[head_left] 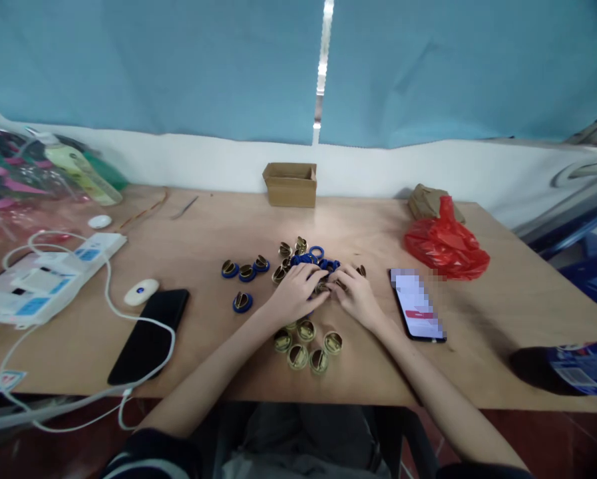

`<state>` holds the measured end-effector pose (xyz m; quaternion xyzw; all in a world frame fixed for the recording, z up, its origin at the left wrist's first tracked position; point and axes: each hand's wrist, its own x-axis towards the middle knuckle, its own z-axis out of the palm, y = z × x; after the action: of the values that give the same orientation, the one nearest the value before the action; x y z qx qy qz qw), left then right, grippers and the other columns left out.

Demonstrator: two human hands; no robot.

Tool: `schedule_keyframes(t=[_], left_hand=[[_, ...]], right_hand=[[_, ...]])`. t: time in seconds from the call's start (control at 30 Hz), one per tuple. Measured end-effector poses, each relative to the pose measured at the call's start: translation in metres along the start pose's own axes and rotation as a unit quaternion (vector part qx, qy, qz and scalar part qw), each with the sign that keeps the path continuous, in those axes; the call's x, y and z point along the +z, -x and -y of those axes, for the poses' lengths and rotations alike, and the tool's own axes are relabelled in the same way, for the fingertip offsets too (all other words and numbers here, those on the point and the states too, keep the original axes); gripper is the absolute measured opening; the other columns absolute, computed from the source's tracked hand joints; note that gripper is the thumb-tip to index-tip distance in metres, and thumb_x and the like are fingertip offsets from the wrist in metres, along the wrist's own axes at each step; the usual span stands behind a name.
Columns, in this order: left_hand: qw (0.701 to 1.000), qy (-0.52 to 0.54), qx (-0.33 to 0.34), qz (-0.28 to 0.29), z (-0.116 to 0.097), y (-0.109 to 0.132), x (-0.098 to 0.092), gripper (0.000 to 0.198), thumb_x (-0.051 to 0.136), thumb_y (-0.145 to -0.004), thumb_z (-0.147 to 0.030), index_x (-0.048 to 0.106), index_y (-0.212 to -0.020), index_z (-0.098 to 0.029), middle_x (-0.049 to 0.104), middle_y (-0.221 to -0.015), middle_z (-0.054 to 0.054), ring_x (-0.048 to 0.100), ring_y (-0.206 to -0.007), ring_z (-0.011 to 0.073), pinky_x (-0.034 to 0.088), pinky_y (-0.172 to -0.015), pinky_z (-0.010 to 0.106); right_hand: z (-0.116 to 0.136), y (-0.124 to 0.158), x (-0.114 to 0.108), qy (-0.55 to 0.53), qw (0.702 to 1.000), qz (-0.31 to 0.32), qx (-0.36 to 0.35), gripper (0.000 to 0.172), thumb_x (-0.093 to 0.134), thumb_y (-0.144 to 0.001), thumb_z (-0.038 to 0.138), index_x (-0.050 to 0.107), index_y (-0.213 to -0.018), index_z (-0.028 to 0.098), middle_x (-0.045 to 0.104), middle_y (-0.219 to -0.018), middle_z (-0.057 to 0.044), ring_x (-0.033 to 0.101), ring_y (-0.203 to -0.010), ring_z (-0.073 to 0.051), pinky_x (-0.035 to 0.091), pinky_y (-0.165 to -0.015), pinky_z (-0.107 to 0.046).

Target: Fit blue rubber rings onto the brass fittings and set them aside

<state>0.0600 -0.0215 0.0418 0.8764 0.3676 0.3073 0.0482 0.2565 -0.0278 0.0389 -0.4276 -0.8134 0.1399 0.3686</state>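
Both hands meet over a small heap in the middle of the table. My left hand (301,289) is closed, its fingertips curled around a brass-coloured round piece (321,287). Close against it, my right hand (354,291) has bent fingers at another brass-coloured piece, partly hidden. Blue rings (317,252) and more brass pieces (285,250) lie just beyond the fingers. To the left sit several brass pieces with blue rims (247,272). Nearer my body is a group of plain brass round pieces (298,356) with a narrow bar across each.
An open cardboard box (291,189) stands at the back. On the right are a red plastic bag (445,243), a lit phone (418,306) and a dark bottle (568,369). At left lie a black phone (148,336), white cables and a power strip (48,283).
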Motion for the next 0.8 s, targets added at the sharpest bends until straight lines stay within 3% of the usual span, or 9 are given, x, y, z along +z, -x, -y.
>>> schedule_keyframes(t=[0.1,0.23,0.37,0.47,0.57,0.7,0.8], left_hand=[[0.999,0.05,-0.002,0.009,0.0,0.009,0.002,0.034,0.064,-0.093,-0.034,0.059,-0.121,-0.015,0.066,-0.117,0.013,0.061,-0.111,0.0286,0.049,-0.098,0.044],[0.994,0.108,-0.014,0.034,0.003,0.009,-0.004,0.025,0.063,-0.095,-0.034,0.062,-0.114,-0.018,0.07,-0.106,0.009,0.065,-0.103,0.0267,0.051,-0.093,0.044],[0.975,0.19,-0.102,-0.059,0.01,0.006,-0.008,0.03,0.07,-0.092,-0.032,0.061,-0.118,-0.02,0.07,-0.114,0.009,0.067,-0.107,0.0245,0.053,-0.096,0.041],[0.926,0.278,-0.21,-0.148,0.017,0.004,-0.008,0.043,0.074,-0.087,-0.033,0.057,-0.125,-0.022,0.072,-0.111,0.008,0.07,-0.102,0.0224,0.055,-0.092,0.039],[0.859,0.38,-0.272,-0.21,0.025,0.001,-0.006,0.046,0.077,-0.083,-0.039,0.057,-0.12,-0.02,0.074,-0.102,0.008,0.072,-0.093,0.021,0.058,-0.084,0.037],[0.812,0.441,-0.326,-0.198,0.028,-0.005,-0.009,0.037,0.074,-0.083,-0.049,0.065,-0.098,-0.017,0.074,-0.088,0.006,0.065,-0.062,0.0133,0.053,-0.058,0.028],[0.796,0.466,-0.346,-0.171,0.026,-0.006,-0.013,0.039,0.072,-0.084,-0.053,0.069,-0.093,-0.015,0.073,-0.079,0.005,0.055,-0.051,0.0093,0.046,-0.048,0.025]], right_hand=[[0.013,0.0,0.0,-0.072,0.996,-0.034,0.033,0.01,0.059,-0.095,0.018,0.064,-0.086,0.021,0.061,-0.085,-0.004,0.058,-0.073,-0.017,0.049,-0.067,-0.029],[0.023,0.001,0.001,-0.135,0.986,-0.061,0.076,0.01,0.061,-0.096,0.026,0.066,-0.088,0.022,0.066,-0.08,-0.002,0.06,-0.07,-0.017,0.05,-0.066,-0.029],[0.02,0.002,0.002,-0.126,0.982,-0.091,0.109,0.015,0.054,-0.099,0.024,0.066,-0.107,0.022,0.073,-0.095,-0.005,0.069,-0.083,-0.02,0.056,-0.076,-0.033],[0.014,0.003,0.006,-0.036,0.997,-0.049,0.039,0.025,0.051,-0.099,0.021,0.065,-0.119,0.024,0.071,-0.118,-0.01,0.067,-0.11,-0.025,0.053,-0.099,-0.045],[0.01,0.004,0.014,0.052,0.998,0.015,-0.022,0.032,0.05,-0.099,0.02,0.062,-0.129,0.023,0.059,-0.143,-0.013,0.053,-0.135,-0.03,0.041,-0.113,-0.058],[0.011,0.005,0.024,0.107,0.992,0.054,-0.036,0.031,0.05,-0.1,0.02,0.064,-0.127,0.02,0.06,-0.143,-0.014,0.049,-0.139,-0.032,0.026,-0.12,-0.066],[0.013,0.005,0.023,0.082,0.996,0.028,-0.027,0.028,0.05,-0.099,0.019,0.064,-0.124,0.021,0.066,-0.133,-0.012,0.055,-0.132,-0.03,0.026,-0.12,-0.066]])
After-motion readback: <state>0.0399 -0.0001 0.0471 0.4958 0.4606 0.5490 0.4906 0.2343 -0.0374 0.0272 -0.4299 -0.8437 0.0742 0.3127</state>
